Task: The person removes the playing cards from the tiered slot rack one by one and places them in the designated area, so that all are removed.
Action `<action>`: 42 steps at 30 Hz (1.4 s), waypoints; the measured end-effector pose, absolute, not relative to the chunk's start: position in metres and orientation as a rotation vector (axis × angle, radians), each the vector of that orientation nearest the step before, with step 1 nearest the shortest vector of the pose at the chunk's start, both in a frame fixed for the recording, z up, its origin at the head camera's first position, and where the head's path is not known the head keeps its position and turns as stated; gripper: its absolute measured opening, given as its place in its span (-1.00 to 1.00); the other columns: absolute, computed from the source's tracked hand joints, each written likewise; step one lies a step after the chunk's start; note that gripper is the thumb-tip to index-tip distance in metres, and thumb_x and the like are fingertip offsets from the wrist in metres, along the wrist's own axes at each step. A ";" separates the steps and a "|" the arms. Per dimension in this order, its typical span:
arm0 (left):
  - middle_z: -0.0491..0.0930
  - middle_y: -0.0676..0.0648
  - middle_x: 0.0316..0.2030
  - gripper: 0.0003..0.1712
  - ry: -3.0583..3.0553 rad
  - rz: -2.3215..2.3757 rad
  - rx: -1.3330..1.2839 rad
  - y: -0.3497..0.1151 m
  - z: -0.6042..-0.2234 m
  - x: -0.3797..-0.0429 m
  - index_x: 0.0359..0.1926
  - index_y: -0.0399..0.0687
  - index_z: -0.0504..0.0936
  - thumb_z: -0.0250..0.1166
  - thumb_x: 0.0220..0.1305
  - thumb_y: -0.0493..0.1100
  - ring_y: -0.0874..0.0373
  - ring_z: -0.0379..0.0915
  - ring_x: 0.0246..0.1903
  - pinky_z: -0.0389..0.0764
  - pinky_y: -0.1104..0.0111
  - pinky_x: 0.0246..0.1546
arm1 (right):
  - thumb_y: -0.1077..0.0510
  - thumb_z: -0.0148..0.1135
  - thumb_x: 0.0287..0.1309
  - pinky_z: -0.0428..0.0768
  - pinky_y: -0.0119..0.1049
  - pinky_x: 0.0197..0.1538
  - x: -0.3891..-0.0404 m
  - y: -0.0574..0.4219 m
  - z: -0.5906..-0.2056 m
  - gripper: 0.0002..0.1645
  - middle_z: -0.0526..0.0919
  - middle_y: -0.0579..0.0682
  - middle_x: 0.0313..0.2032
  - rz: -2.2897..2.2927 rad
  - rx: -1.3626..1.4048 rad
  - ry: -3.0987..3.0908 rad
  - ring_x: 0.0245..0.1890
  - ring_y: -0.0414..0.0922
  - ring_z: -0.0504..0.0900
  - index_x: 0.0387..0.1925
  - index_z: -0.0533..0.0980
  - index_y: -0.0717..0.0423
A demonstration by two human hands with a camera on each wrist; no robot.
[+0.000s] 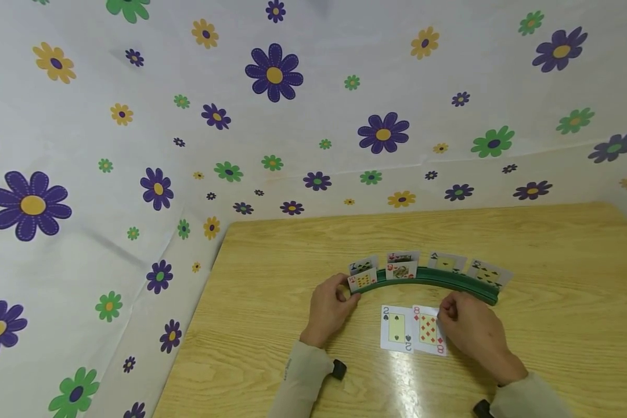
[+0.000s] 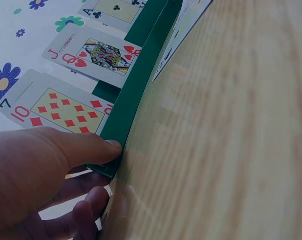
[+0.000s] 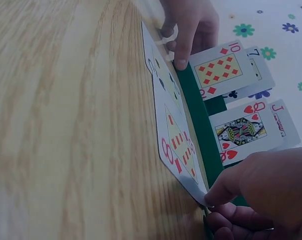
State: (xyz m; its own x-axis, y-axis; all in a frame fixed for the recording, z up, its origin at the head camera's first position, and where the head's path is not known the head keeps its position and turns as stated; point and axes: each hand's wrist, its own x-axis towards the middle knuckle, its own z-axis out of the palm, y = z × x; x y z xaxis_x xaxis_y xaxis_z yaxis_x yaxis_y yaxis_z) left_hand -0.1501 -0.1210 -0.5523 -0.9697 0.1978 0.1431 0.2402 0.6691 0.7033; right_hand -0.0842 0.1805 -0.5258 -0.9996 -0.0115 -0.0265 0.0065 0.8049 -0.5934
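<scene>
My left hand (image 1: 328,310) grips the left end of a curved green card holder (image 1: 436,280), thumb on its front side in the left wrist view. My right hand (image 1: 478,331) pinches the right edge of the eight of diamonds (image 1: 428,331). Beside that card, to its left, the two of spades (image 1: 396,330) lies face up on the table. In the holder stand the ten of diamonds (image 2: 65,110) before a black seven (image 1: 362,265), the queen of hearts (image 3: 241,131) before a jack (image 3: 287,122), the ace of clubs (image 1: 447,262) and a black five (image 1: 488,273).
The wooden table (image 1: 251,278) has its back and left edges against walls covered in flower-patterned paper (image 1: 324,110). Dark wrist straps (image 1: 339,370) show at both light sleeves (image 1: 305,377). A bright reflection lies on the table in front of the flat cards.
</scene>
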 end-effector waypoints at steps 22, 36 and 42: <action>0.76 -0.05 -0.27 -0.66 -2.849 -1.188 -0.342 -0.118 -0.551 -0.149 0.13 -0.08 0.75 0.54 0.39 -0.15 0.41 0.34 -0.54 0.35 0.51 -0.47 | 0.19 0.47 0.32 0.42 -0.31 -0.35 -0.079 0.180 -0.529 -0.84 0.66 -0.02 -0.33 -0.977 -0.134 3.013 -0.38 -0.16 0.46 -0.14 0.72 0.20; 0.72 -0.04 -0.37 -0.67 -2.825 -1.182 -0.367 -0.119 -0.551 -0.151 0.11 -0.09 0.75 0.54 0.38 -0.16 0.42 0.34 -0.55 0.40 0.49 -0.46 | 0.18 0.52 0.29 0.27 -0.35 -0.36 -0.070 0.176 -0.529 -0.70 0.60 -0.01 -0.23 -0.962 -0.185 3.011 -0.34 -0.16 0.37 0.03 0.77 0.14; 0.75 -0.05 -0.31 -0.69 -2.819 -1.182 -0.370 -0.119 -0.553 -0.150 0.09 -0.07 0.76 0.55 0.38 -0.15 0.42 0.36 -0.54 0.42 0.48 -0.45 | 0.19 0.53 0.26 0.27 -0.35 -0.38 -0.069 0.173 -0.529 -0.71 0.62 0.01 -0.24 -0.947 -0.187 3.039 -0.36 -0.16 0.37 0.00 0.77 0.15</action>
State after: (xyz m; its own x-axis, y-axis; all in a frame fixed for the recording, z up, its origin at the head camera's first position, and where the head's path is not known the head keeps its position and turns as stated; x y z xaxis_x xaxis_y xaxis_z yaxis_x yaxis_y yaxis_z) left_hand -0.1504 -0.1194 -0.5528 -0.9692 0.1961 0.1491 0.2437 0.6768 0.6946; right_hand -0.0691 0.1729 -0.5292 -0.9921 -0.0977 0.0791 -0.1254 0.8169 -0.5629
